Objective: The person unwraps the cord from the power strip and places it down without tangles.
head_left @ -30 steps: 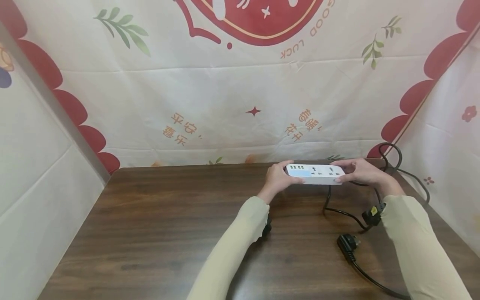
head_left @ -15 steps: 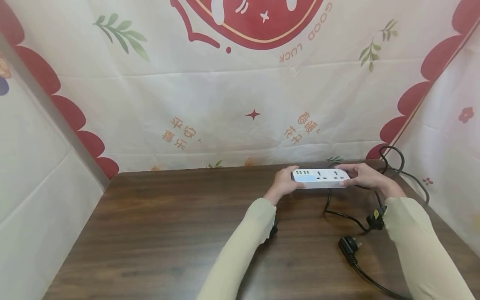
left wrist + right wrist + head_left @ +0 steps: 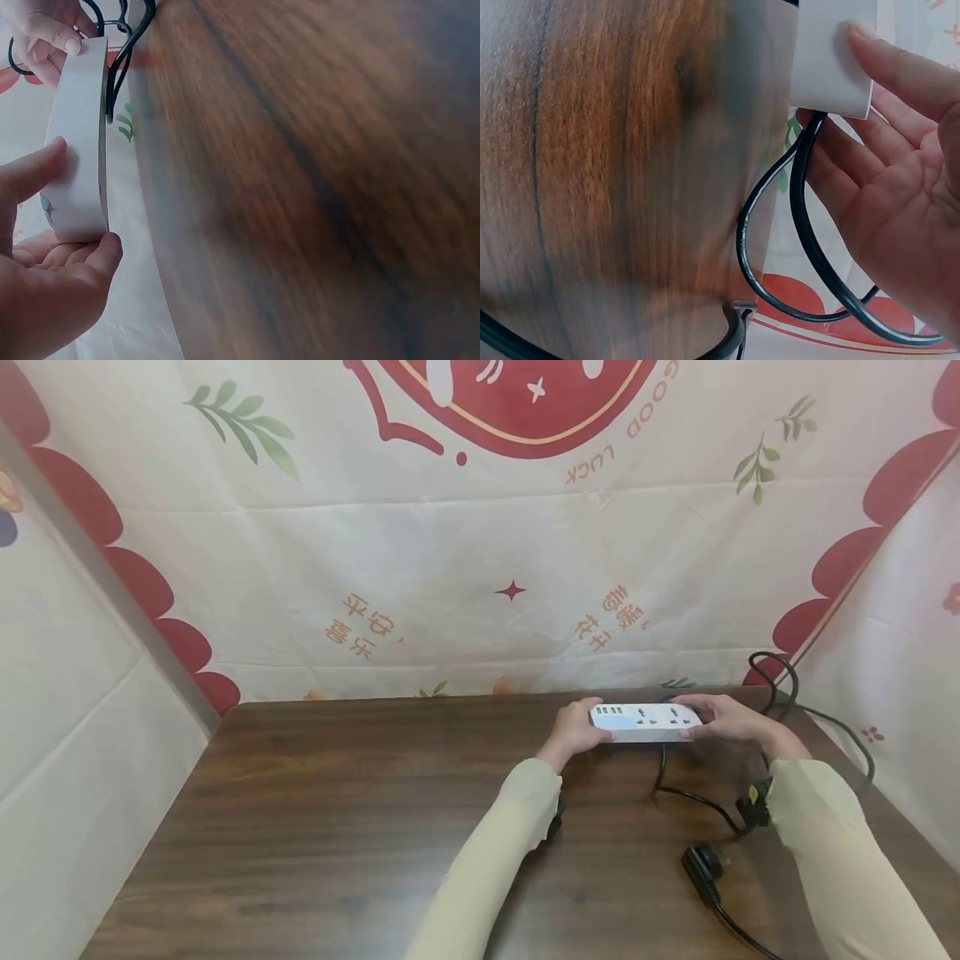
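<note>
A white power strip [image 3: 647, 723] with sockets and a row of small USB ports is held level between both hands near the table's back edge. My left hand [image 3: 574, 732] grips its left end, thumb on the near side and fingers behind. At the other end my right hand [image 3: 726, 718] pinches it the same way. In the left wrist view the strip's plain white side [image 3: 79, 135] lies under the left thumb. A black cord [image 3: 801, 187] leaves the strip's end by the right palm in the right wrist view.
A black plug [image 3: 703, 865] on its own cord lies on the brown wooden table [image 3: 337, 827], in front of the hands. Another black plug [image 3: 752, 806] sits by the right sleeve. Cord loops [image 3: 787, 681] rise at the back right corner, against the printed cloth [image 3: 450, 552].
Both hands have moved the power strip slightly right and a little nearer, the left hand shifting more than the right. The grip at both ends is kept.
</note>
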A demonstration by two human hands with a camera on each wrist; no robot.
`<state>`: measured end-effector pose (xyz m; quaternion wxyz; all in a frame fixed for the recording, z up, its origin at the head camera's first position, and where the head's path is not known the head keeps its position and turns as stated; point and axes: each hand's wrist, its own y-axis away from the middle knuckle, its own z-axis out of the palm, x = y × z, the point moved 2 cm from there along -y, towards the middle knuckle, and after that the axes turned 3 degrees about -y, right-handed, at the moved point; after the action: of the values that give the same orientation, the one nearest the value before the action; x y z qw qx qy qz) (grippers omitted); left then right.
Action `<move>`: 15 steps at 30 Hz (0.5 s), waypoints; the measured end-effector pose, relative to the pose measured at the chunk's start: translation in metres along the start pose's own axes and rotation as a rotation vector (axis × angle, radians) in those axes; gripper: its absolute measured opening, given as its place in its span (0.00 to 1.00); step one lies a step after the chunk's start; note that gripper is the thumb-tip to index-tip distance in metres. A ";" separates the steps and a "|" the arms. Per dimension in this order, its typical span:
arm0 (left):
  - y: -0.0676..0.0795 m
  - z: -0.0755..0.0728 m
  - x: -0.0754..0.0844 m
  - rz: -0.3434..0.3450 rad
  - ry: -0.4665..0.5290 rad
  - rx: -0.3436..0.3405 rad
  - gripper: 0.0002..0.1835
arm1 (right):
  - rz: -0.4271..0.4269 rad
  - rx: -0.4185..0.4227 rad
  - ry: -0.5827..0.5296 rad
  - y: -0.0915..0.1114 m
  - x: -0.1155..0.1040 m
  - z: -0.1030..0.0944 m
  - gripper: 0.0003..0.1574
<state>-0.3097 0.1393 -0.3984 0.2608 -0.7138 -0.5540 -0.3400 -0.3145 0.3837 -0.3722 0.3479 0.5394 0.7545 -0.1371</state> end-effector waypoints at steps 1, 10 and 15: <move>0.000 0.000 0.000 -0.002 -0.001 0.000 0.32 | 0.001 -0.005 -0.004 -0.001 0.001 0.001 0.42; -0.006 0.005 -0.002 -0.007 -0.078 -0.019 0.33 | 0.014 -0.032 0.033 -0.008 0.008 0.006 0.42; -0.010 0.006 -0.005 -0.020 -0.109 -0.027 0.33 | 0.018 -0.010 0.077 -0.013 0.011 0.008 0.42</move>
<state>-0.3193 0.1428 -0.4061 0.2171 -0.7291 -0.5700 -0.3105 -0.3250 0.3823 -0.3874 0.3226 0.5492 0.7631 -0.1094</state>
